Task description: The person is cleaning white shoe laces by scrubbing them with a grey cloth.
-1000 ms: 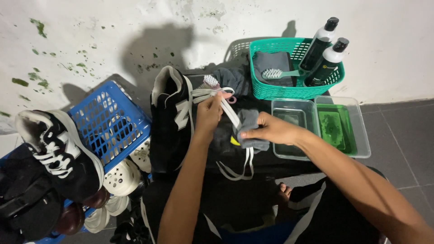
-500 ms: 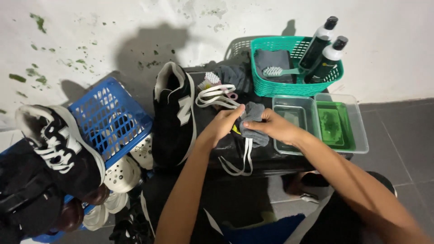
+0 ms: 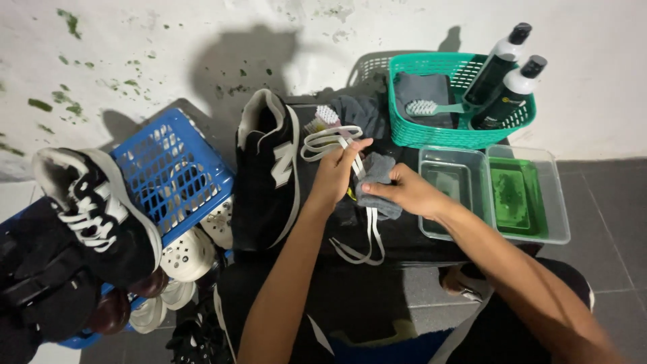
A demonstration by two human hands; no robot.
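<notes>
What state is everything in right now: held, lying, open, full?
left hand: pinching the white shoelaces
right hand: gripping the grey cloth
black sneaker: unlaced, lying on its side
green basket: holding a brush, two capped bottles
clear tray: holding green liquid
blue basket: tilted

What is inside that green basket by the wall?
The green basket holds two dark bottles with white shoulders and black caps, a teal-handled brush and a folded grey cloth. Anything under the cloth is hidden.
</notes>
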